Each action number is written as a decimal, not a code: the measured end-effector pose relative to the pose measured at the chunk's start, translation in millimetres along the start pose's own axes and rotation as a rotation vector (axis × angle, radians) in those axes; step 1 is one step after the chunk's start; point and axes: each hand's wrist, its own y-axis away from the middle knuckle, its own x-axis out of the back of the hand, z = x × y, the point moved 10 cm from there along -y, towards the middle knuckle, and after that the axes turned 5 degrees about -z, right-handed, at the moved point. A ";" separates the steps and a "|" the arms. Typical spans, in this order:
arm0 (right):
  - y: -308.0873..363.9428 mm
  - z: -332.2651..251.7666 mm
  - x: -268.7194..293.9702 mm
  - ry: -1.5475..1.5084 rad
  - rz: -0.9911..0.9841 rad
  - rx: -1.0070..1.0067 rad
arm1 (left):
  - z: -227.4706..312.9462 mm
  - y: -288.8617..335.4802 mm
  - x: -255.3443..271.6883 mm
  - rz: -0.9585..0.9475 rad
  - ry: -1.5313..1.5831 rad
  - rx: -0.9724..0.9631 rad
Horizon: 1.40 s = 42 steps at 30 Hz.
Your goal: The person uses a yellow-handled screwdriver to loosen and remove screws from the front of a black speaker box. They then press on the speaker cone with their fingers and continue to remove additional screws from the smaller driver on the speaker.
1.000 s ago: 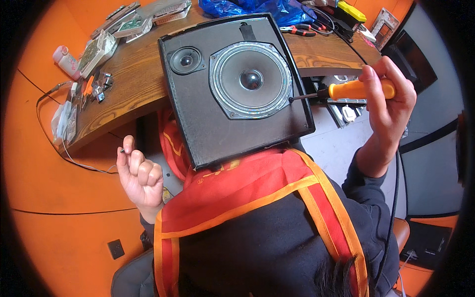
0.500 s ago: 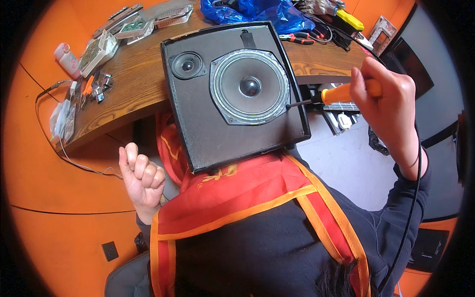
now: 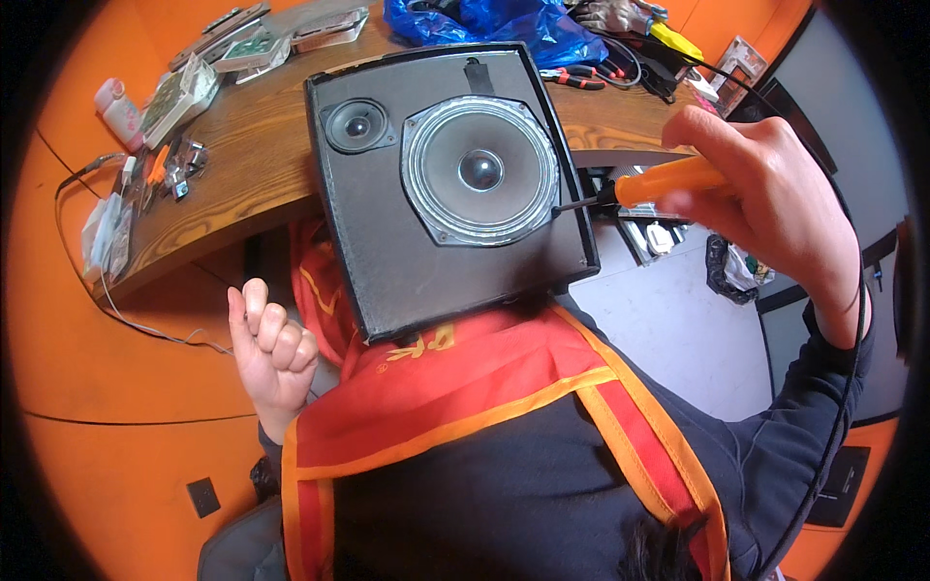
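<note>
Speaker box (image 3: 378, 247) sat tilted over the person's lap, its near edge against the red apron (image 3: 465, 373) and its far part overlapping the front edge of the wooden desk (image 3: 262, 136) in view (whether the two touched, I could not tell). The right hand (image 3: 775, 184) had its fingers closed round the orange handle of a screwdriver (image 3: 659, 182), the thumb side blurred. The tool's tip met the lower right corner of the large driver's (image 3: 481, 170) frame. The left hand (image 3: 276, 339) hung free of the box, beyond its near left side, its fingers curled in and pressed together, with the thumb close beside the index finger; whether they pinched anything small could not be told.

As for progress, both the large driver and the small driver (image 3: 357, 127) sat in the front panel, and the work, as I judged it, was at that one corner fastening. It looked unfinished there; the other corners were too small to read as screwed or bare.

Behind, a blue plastic bag (image 3: 504, 24) lay at the desk's far edge, red-handled pliers (image 3: 579, 79) near it, and a bottle (image 3: 118, 113) stood toward the left end.
</note>
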 end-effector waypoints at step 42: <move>32.0 3.0 -2.9 -0.422 0.883 0.083 | 35.0 23.2 53.7 0.318 0.300 -0.128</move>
